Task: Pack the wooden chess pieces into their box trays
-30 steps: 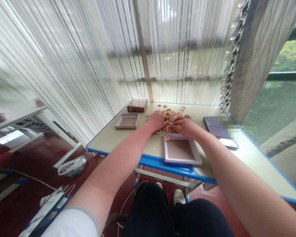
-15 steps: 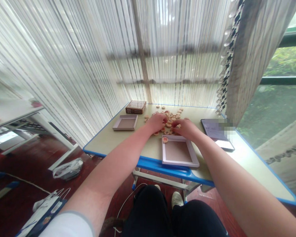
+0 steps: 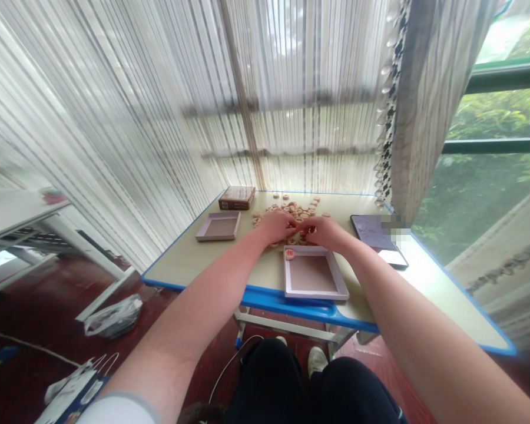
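Observation:
Round wooden xiangqi pieces point(image 3: 307, 210) lie in a loose heap on the pale table. At the heap's near left side is my left hand point(image 3: 279, 226), its fingers curled together and pointing right. My right hand point(image 3: 321, 231) comes in from the other side, also with bent, closed fingers. The fingertips of both hands nearly meet above the pieces, and what they pinch is too small and hidden to make out. Just below them stands a shallow open box tray point(image 3: 287, 288). One xiangqi piece with a red character point(image 3: 290, 254) lies in its upper left corner.
A second shallow tray point(image 3: 199, 237) is on the left of the table, with a brown box point(image 3: 237, 198) behind it. To the right lie a dark tablet point(image 3: 371, 229) and a white-screened phone point(image 3: 393, 258). Striped curtains point(image 3: 309, 129) hang beyond the far edge.
Both hands have drawn closer together, so their fingertips now nearly meet over the near side of the heap. The view has shifted slightly to the right. The trays stay put.

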Motion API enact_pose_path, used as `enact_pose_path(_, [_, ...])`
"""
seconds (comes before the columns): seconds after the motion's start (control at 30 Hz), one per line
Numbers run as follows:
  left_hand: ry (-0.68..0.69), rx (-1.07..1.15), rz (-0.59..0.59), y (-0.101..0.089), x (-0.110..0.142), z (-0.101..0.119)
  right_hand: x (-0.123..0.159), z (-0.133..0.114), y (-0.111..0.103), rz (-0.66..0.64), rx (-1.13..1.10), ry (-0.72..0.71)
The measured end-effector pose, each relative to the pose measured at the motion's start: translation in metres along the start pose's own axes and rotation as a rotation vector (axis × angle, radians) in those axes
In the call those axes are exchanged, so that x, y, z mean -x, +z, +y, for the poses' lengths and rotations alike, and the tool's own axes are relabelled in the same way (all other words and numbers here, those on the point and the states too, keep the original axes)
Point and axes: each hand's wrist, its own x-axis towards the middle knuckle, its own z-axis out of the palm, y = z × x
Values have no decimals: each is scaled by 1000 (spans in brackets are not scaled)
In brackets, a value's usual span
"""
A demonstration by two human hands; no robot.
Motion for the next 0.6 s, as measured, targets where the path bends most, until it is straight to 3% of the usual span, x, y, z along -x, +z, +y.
enact_pose_path(0.13, [-53, 2, -4, 0, 1, -1, 0, 3, -4, 92, -54, 66])
enact_pose_path(0.27, [-84, 41, -12, 0, 2, -4, -5, 23, -4, 238, 153, 162])
enact_pose_path(0.37, [-44, 8, -3, 2, 1, -6, -9, 38, 0, 219, 296, 145])
enact_pose_path(0.47, [6, -124, 18, 5, -1, -6, -11, 45, 3, 160, 278, 152])
enact_pose_path(0.6, [-74, -226, 64, 8, -1, -3, -11, 40, 4, 169, 229, 177])
